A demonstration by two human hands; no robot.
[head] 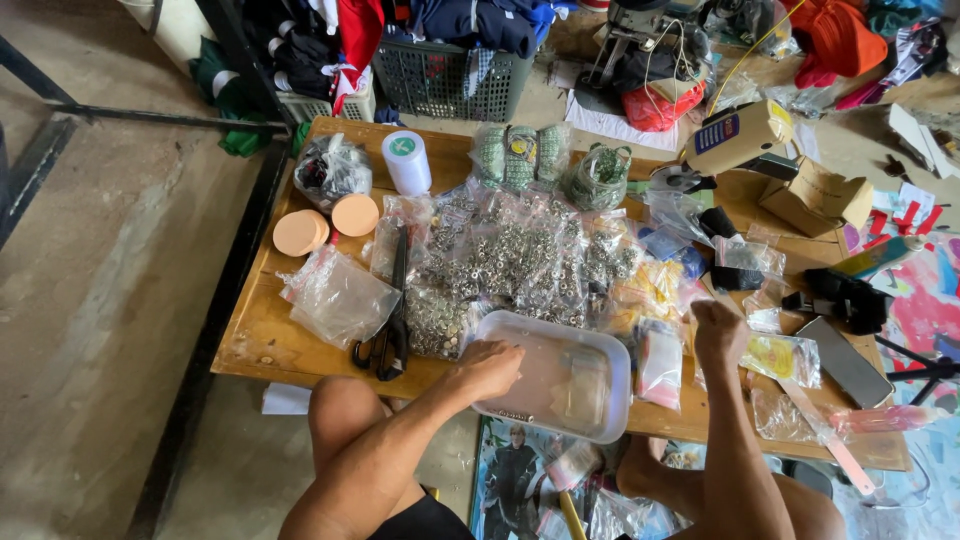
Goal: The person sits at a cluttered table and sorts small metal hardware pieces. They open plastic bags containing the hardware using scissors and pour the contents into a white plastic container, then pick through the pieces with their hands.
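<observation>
My left hand (487,368) rests with curled fingers on the near left rim of a white plastic tray (610,360) at the front edge of a low wooden table (260,335). Small metal pieces lie by that rim; whether the fingers pinch any I cannot tell. My right hand (718,330) is closed in a loose fist just right of the tray, above a small bag (660,362) with a red strip. Several clear bags of small silver metal fittings (510,255) are heaped behind the tray.
Black scissors (392,325) lie left of the tray beside an empty clear bag (340,298). Round tan discs (300,232), a white thread spool (406,162) and green bagged parts (520,155) sit farther back. Boxes, a dark basket (440,80) and clothing crowd the floor beyond.
</observation>
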